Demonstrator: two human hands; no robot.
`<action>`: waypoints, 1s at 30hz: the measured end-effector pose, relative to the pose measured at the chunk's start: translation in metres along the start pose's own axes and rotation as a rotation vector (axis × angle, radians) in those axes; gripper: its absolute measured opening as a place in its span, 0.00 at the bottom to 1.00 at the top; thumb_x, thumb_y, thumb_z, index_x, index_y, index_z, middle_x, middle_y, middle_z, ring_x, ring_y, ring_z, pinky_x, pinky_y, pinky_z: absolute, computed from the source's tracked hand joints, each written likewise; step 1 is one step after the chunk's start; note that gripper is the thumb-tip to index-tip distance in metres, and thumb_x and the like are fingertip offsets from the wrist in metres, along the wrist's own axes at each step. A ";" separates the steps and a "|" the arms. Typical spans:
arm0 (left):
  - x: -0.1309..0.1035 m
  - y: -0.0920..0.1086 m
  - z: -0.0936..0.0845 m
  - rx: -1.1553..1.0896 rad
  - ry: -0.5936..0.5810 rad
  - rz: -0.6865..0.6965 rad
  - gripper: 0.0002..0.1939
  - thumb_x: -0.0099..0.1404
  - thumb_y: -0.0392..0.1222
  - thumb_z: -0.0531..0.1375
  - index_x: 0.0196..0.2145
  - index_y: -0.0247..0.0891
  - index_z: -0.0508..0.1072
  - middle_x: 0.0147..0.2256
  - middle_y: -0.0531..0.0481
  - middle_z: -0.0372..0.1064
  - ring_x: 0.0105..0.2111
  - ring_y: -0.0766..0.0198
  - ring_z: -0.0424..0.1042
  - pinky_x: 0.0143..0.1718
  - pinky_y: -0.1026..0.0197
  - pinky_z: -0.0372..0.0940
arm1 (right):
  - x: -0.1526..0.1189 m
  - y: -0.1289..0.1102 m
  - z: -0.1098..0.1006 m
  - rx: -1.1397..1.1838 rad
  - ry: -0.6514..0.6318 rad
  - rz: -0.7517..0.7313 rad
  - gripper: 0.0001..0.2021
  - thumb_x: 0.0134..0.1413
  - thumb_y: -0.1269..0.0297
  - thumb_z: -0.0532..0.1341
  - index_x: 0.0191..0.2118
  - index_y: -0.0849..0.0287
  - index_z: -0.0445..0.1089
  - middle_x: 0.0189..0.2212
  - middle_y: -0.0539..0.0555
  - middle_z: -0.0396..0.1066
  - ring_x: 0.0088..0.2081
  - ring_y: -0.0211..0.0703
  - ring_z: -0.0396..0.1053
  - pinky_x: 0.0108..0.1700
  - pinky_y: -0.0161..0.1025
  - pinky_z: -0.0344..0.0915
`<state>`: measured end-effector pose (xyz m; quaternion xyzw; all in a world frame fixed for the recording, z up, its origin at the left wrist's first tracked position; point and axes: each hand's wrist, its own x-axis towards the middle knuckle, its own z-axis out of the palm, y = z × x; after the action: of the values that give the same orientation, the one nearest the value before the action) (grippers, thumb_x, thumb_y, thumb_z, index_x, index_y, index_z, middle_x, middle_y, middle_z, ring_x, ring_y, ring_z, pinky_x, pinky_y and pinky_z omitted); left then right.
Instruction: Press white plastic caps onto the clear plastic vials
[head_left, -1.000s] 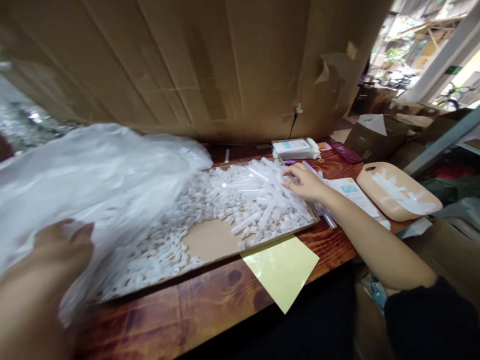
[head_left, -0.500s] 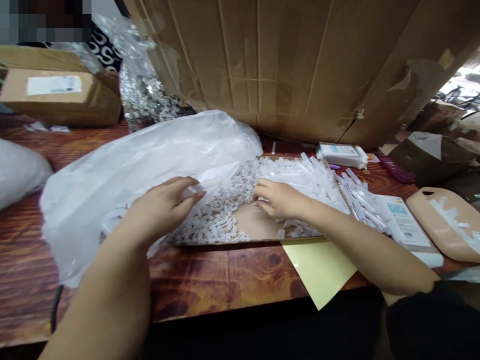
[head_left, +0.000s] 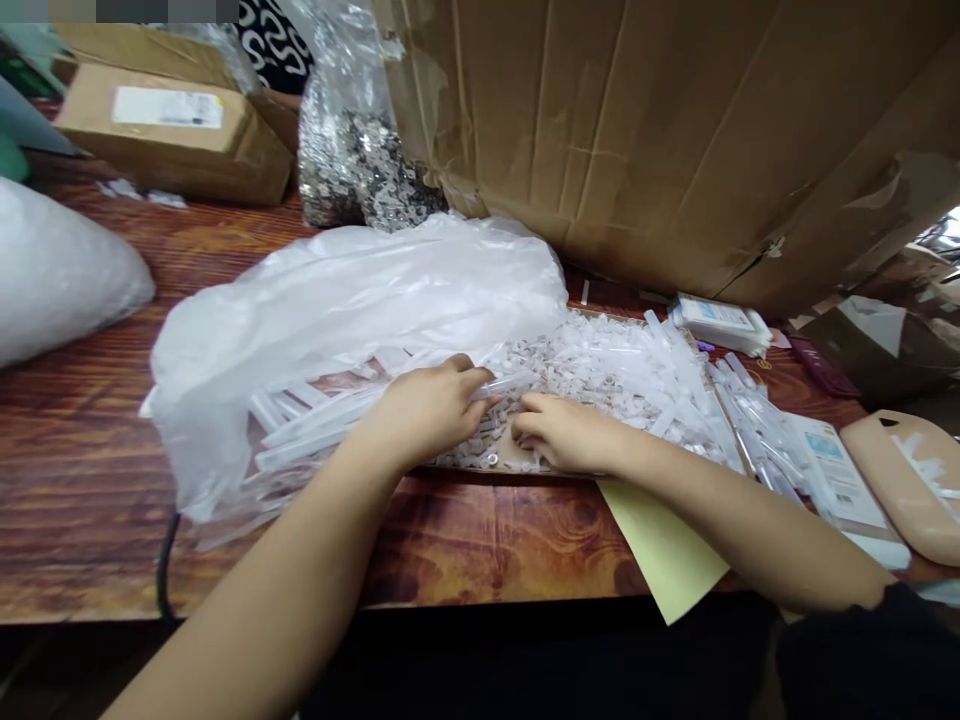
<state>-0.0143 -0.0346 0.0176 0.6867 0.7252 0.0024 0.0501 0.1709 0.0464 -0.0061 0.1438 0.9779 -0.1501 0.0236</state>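
My left hand [head_left: 431, 410] is closed on a clear plastic tube [head_left: 506, 384] that points right over the shallow cardboard tray [head_left: 544, 474]. Small white plastic pieces [head_left: 592, 365] fill much of this tray. Among them, my right hand [head_left: 562, 432] has its fingers curled down near the front edge; anything in its fingertips is too small to make out. Left of the tray, a large translucent bag [head_left: 360, 290] lies open, with several long clear tubes [head_left: 315, 425] in its mouth. More clear tubes [head_left: 660, 350] lie on the white pieces at the tray's right side.
Behind the tray stands a large cardboard box [head_left: 600, 130]. A bag of metal parts [head_left: 375, 170] and a taped carton [head_left: 172, 140] are at the back left. To the right are loose tubes [head_left: 757, 420], a labelled pack [head_left: 840, 480] and a beige board [head_left: 907, 480]. Yellow paper [head_left: 667, 550] hangs over the front edge.
The view has shifted left. My left hand has moved right, closer to my right hand, with the tube over the tray. More tubes show in the bag's mouth.
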 end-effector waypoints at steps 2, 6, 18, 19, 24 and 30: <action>0.001 0.000 0.001 -0.034 0.015 -0.003 0.26 0.72 0.52 0.46 0.58 0.42 0.73 0.58 0.41 0.70 0.51 0.46 0.76 0.52 0.50 0.69 | -0.006 0.004 0.001 -0.007 0.022 0.013 0.09 0.60 0.75 0.58 0.37 0.58 0.75 0.41 0.57 0.69 0.37 0.43 0.64 0.40 0.39 0.62; 0.001 -0.002 0.002 -0.124 0.071 0.009 0.27 0.71 0.52 0.48 0.61 0.43 0.72 0.60 0.41 0.69 0.55 0.46 0.74 0.57 0.49 0.66 | -0.016 0.008 0.007 -0.127 0.083 0.004 0.11 0.64 0.73 0.54 0.36 0.57 0.73 0.46 0.59 0.69 0.44 0.47 0.64 0.43 0.41 0.63; 0.009 -0.008 0.008 -0.440 0.181 0.107 0.28 0.66 0.57 0.55 0.56 0.38 0.78 0.53 0.43 0.78 0.52 0.51 0.76 0.58 0.56 0.66 | -0.016 0.007 0.002 -0.150 0.027 0.083 0.12 0.64 0.77 0.53 0.42 0.60 0.72 0.47 0.61 0.70 0.44 0.47 0.67 0.45 0.42 0.65; 0.009 -0.008 0.009 -0.490 0.196 0.095 0.28 0.66 0.58 0.56 0.54 0.40 0.79 0.52 0.44 0.78 0.52 0.51 0.76 0.58 0.57 0.66 | -0.015 0.007 0.002 -0.151 0.027 0.094 0.11 0.64 0.77 0.53 0.41 0.60 0.72 0.46 0.61 0.70 0.43 0.47 0.68 0.44 0.42 0.65; 0.008 -0.007 0.009 -0.802 0.249 0.057 0.32 0.59 0.67 0.62 0.49 0.39 0.82 0.51 0.44 0.79 0.53 0.49 0.76 0.59 0.53 0.66 | -0.012 0.009 0.004 -0.202 0.021 0.088 0.13 0.63 0.79 0.51 0.40 0.62 0.72 0.43 0.62 0.73 0.41 0.46 0.68 0.44 0.42 0.66; 0.007 -0.008 0.006 -0.990 0.254 0.151 0.27 0.57 0.61 0.68 0.45 0.37 0.83 0.45 0.43 0.82 0.44 0.51 0.78 0.52 0.53 0.70 | -0.029 0.011 -0.006 -0.236 0.253 -0.046 0.11 0.63 0.78 0.52 0.39 0.63 0.71 0.44 0.63 0.72 0.41 0.48 0.67 0.45 0.45 0.67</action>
<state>-0.0219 -0.0286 0.0103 0.6254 0.5862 0.4321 0.2803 0.2019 0.0508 -0.0007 0.1353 0.9869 -0.0153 -0.0862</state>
